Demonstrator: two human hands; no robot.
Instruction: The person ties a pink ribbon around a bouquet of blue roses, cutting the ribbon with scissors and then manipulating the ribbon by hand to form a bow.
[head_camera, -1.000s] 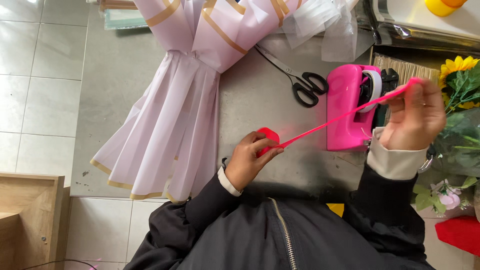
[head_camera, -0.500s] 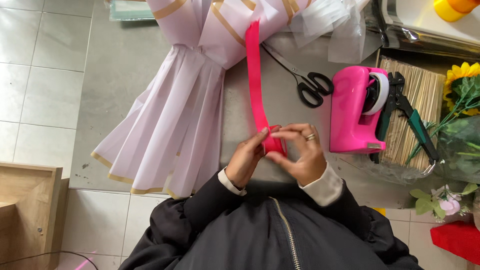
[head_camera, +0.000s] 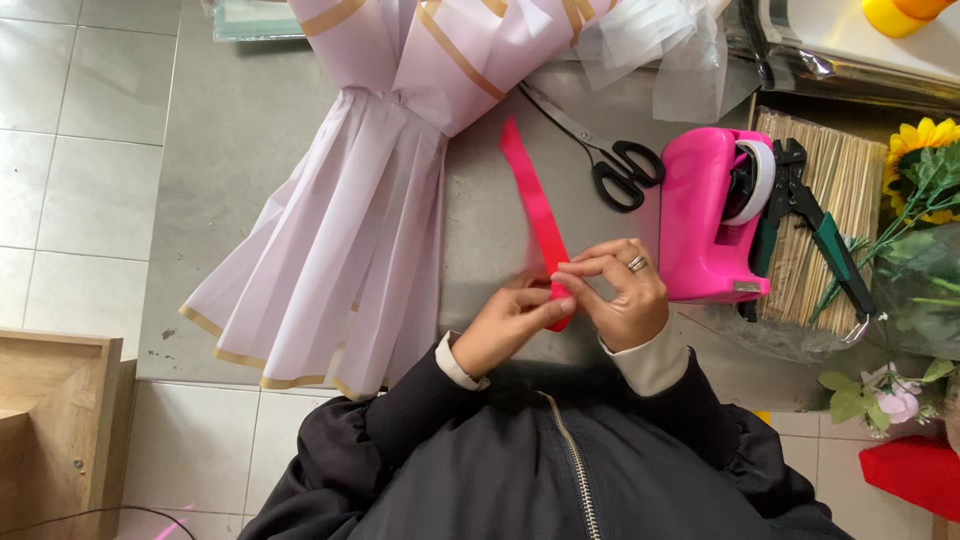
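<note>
Head view: both hands are seen over the grey surface (head_camera: 480, 230).
Ribbon: a flat red satin ribbon strip (head_camera: 533, 205) is pinched at its near end, running away from the fingertips.
Left hand (head_camera: 510, 325): fingers closed on the ribbon.
Right hand (head_camera: 618, 295): fingers narrow, pinching the same end.
Beyond the right fingers: a pink plastic tape dispenser (head_camera: 705, 215).
Advice: the fold is best kept flat and square under the pinch.

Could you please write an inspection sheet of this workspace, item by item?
Surface: grey worktable, over a tiled floor.
Job's things: red ribbon, one end pinched by both hands, the rest lying flat.
Clutter: pleated pink wrapping paper; black scissors; pink tape dispenser; pliers; bamboo sticks.
Grippers: left hand and right hand both shut on the ribbon.
Cables: thin dark cable on the floor.
Surroundings: sunflower; wooden crate.
</note>
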